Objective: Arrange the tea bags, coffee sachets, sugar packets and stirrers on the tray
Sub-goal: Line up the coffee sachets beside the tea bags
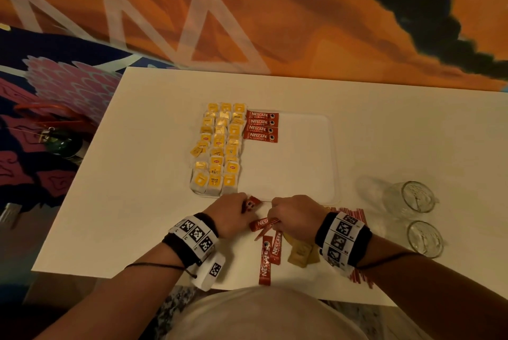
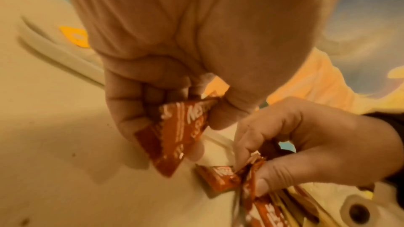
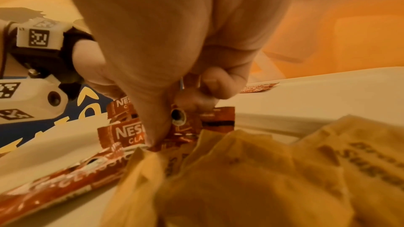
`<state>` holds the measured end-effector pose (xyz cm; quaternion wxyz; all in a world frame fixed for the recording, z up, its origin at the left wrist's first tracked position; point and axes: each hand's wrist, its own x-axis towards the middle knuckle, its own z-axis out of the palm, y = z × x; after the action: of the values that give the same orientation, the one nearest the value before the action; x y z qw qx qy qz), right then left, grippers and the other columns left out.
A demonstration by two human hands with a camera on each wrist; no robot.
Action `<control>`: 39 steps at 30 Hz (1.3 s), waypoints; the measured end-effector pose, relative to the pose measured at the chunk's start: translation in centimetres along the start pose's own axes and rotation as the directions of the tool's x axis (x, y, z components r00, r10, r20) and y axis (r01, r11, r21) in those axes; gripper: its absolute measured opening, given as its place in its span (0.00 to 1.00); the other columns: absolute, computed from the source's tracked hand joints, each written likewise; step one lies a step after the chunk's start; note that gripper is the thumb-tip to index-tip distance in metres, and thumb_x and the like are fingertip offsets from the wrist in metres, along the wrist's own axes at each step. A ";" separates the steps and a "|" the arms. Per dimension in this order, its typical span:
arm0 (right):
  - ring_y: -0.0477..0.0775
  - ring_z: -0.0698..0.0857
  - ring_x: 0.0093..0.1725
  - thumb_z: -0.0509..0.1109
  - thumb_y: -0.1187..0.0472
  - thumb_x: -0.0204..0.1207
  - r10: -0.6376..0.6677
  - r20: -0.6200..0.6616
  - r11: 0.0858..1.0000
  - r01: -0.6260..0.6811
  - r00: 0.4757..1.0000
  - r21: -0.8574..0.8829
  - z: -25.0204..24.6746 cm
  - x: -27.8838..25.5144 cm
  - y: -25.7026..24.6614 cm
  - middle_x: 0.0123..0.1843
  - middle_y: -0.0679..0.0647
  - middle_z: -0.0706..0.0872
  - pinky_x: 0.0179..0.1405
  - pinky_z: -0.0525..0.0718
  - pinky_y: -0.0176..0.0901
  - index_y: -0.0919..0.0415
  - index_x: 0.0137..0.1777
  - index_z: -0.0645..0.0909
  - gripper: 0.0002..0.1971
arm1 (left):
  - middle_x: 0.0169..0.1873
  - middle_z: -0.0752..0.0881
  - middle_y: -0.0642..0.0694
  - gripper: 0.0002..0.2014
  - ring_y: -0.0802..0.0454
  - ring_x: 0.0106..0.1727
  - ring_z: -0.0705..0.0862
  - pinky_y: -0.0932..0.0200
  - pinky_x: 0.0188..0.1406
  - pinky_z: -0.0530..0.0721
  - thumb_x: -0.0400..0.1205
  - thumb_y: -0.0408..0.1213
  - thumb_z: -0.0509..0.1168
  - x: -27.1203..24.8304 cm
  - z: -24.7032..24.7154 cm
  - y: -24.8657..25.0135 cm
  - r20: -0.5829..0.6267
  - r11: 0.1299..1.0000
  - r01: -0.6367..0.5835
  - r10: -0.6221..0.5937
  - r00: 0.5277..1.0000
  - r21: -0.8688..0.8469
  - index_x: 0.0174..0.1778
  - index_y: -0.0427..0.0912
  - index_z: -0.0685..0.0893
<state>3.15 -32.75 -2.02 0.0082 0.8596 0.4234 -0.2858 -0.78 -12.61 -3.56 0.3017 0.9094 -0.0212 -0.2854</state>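
Note:
A white tray [image 1: 302,163] lies on the white table. Three columns of yellow tea bags [image 1: 220,147] fill its left side, and several red coffee sachets [image 1: 261,126] lie in a row beside them. Just in front of the tray, my left hand [image 1: 233,211] grips red coffee sachets [image 2: 174,134] in its curled fingers. Beside it, my right hand [image 1: 291,216] pinches another red coffee sachet [image 1: 264,222] from a loose pile [image 1: 270,254]. Tan sugar packets [image 3: 273,170] lie under my right wrist. Red stirrers [image 1: 354,214] lie behind that wrist.
Two clear glasses [image 1: 417,196] stand at the right of the table, near my right arm. The right half of the tray holds nothing. A patterned cloth and a dark round object [image 1: 63,144] lie off the table's left edge.

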 end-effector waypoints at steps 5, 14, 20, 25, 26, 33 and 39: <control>0.51 0.84 0.48 0.64 0.49 0.85 0.064 -0.043 0.989 -0.057 0.997 0.139 0.0 -0.5 0.7 0.51 0.47 0.83 0.48 0.83 0.49 0.50 0.57 0.87 0.12 | 0.35 0.87 0.41 0.15 0.48 0.35 0.83 0.48 0.42 0.83 0.89 0.43 0.55 0.0 -0.8 0.3 0.013 0.968 0.105 -0.104 0.994 -0.228 0.46 0.38 0.81; 0.46 0.86 0.47 0.73 0.46 0.80 0.080 -0.161 0.909 -0.006 0.984 0.416 -1.7 -1.3 1.5 0.50 0.46 0.91 0.49 0.84 0.48 0.50 0.59 0.90 0.13 | 0.25 0.85 0.56 0.13 0.66 0.23 0.79 0.71 0.26 0.74 0.82 0.47 0.71 -0.2 -1.9 1.4 -0.058 0.913 -0.123 0.109 0.992 -0.389 0.41 0.39 0.88; 0.42 0.89 0.44 0.74 0.52 0.79 0.109 -0.191 0.831 0.016 0.976 0.556 -2.9 -1.2 2.0 0.48 0.45 0.93 0.48 0.88 0.50 0.48 0.58 0.91 0.10 | 0.23 0.84 0.55 0.08 0.59 0.22 0.78 0.65 0.24 0.75 0.80 0.42 0.75 0.2 -2.2 1.6 -0.109 0.885 -0.139 0.101 0.989 -0.444 0.46 0.40 0.90; 0.40 0.89 0.48 0.76 0.55 0.79 0.129 -0.223 0.748 0.053 0.966 0.662 -3.5 -1.3 2.3 0.51 0.44 0.93 0.51 0.89 0.43 0.49 0.62 0.90 0.12 | 0.30 0.88 0.54 0.02 0.59 0.32 0.84 0.62 0.35 0.80 0.80 0.38 0.74 0.2 -2.5 1.4 -0.181 0.876 -0.180 0.109 0.978 -0.447 0.42 0.48 0.90; 0.39 0.89 0.48 0.76 0.55 0.79 0.135 -0.237 0.735 0.063 0.962 0.675 -3.6 -1.3 2.2 0.51 0.42 0.92 0.50 0.88 0.41 0.49 0.62 0.90 0.12 | 0.32 0.89 0.53 0.01 0.59 0.34 0.86 0.62 0.37 0.81 0.80 0.38 0.74 0.1 -2.6 1.4 -0.197 0.876 -0.193 0.115 0.974 -0.442 0.43 0.48 0.90; 0.39 0.77 0.24 0.77 0.57 0.79 0.335 -0.306 0.585 0.058 0.891 0.809 -3.3 -0.8 2.4 0.43 0.39 0.90 0.30 0.72 0.26 0.52 0.55 0.90 0.07 | 0.25 0.86 0.57 0.05 0.64 0.27 0.81 0.68 0.30 0.75 0.82 0.37 0.72 0.0 -3.2 1.4 -0.276 0.814 -0.162 0.002 0.961 -0.557 0.45 0.39 0.90; 0.38 0.81 0.30 0.71 0.59 0.84 0.392 -0.292 0.557 0.027 0.872 0.830 -3.3 0.1 3.0 0.37 0.43 0.89 0.33 0.77 0.28 0.53 0.53 0.91 0.07 | 0.26 0.82 0.47 0.08 0.59 0.21 0.74 0.63 0.23 0.72 0.82 0.35 0.71 0.2 -4.0 0.8 -0.271 0.722 -0.064 -0.175 0.946 -0.689 0.47 0.33 0.89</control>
<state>6.98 -33.71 0.05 -0.4529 0.8472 0.1397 -0.2400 1.68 -11.19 -0.58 0.6086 0.7654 0.1628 -0.1317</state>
